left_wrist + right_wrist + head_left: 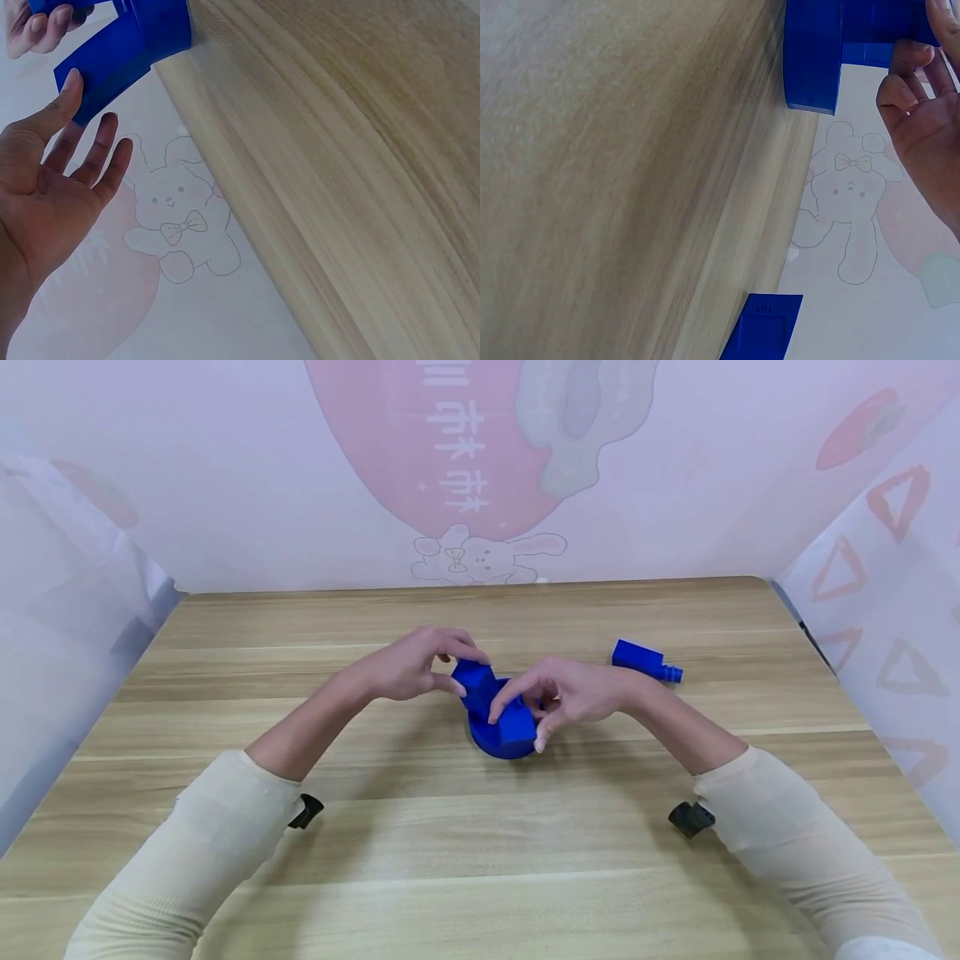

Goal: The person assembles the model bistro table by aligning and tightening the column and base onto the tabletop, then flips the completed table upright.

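Note:
A round blue plastic base [491,745] stands on the table, and two blue blocks rise from it. My left hand [408,666] pinches the left block [474,679] near its top between thumb and fingers; this block leans outward in the left wrist view. My right hand [577,689] has its thumb and index finger on either side of the right block [517,724]. In the right wrist view the base [812,60] shows from the side, with the right block [881,19] partly covered by fingers. Where the blocks meet the base is mostly hidden.
Behind my right forearm lies another blue piece [637,657], a rectangular body with a narrow ribbed end. The wood-grain table [480,852] ends at a printed backdrop [262,485]. A black wrist device [306,811] sticks out by the left sleeve, another [691,818] by the right.

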The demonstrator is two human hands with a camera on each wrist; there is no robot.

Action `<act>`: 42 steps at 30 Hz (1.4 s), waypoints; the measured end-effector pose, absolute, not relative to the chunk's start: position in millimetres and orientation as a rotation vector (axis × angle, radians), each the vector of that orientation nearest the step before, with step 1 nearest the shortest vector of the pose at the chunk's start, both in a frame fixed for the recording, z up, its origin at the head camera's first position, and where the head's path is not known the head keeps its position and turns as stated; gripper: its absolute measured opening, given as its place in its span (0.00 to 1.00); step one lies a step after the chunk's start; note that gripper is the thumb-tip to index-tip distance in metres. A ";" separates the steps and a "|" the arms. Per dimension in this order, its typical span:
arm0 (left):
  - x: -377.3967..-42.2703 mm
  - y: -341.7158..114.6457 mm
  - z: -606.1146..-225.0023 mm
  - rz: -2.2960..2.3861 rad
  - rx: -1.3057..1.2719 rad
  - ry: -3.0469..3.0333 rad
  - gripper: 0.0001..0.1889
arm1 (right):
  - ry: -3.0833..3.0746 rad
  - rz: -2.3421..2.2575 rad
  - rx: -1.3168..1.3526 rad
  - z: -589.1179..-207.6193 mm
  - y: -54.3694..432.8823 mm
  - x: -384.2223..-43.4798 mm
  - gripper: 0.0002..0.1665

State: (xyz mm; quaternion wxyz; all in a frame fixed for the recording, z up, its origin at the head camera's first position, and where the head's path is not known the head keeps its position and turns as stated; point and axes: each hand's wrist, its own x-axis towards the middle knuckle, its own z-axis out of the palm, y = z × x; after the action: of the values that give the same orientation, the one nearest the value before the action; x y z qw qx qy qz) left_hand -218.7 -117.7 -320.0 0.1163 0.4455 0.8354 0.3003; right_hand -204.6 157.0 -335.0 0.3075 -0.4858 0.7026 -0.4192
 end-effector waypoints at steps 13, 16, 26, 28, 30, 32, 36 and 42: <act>-210.4 -117.8 -320.4 0.887 1.276 2.514 0.21 | 1.921 -1.099 -1.324 -336.6 162.2 -194.5 0.30; -208.0 -117.1 -320.6 0.883 1.265 2.535 0.22 | 1.937 -1.081 -1.305 -335.4 165.6 -191.9 0.34; -190.0 -106.9 -312.9 0.864 1.300 2.644 0.22 | 2.117 -1.149 -1.194 -328.1 198.4 -196.4 0.34; -186.0 -102.8 -312.2 0.867 1.354 2.653 0.18 | 2.181 -1.166 -1.166 -327.4 204.9 -198.2 0.30; -181.3 -98.1 -311.3 0.874 1.420 2.648 0.16 | 2.257 -1.177 -1.124 -328.5 211.8 -200.7 0.26; -176.7 -92.7 -311.0 0.875 1.488 2.633 0.15 | 2.350 -1.179 -1.085 -329.8 218.1 -203.6 0.23; -166.7 -81.6 -310.7 0.813 1.565 2.606 0.19 | 2.571 -1.131 -1.021 -333.0 229.0 -209.0 0.18; -158.4 -70.3 -313.7 0.646 1.553 2.599 0.28 | 2.819 -0.979 -0.871 -339.9 238.9 -212.2 0.19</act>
State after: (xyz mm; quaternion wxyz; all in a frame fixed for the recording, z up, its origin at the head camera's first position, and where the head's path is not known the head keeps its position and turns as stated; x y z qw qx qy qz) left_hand -158.4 -70.3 -313.7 0.0229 0.5015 0.8393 0.2085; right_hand -212.2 238.9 -339.9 0.0166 -0.2802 0.9067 -0.3148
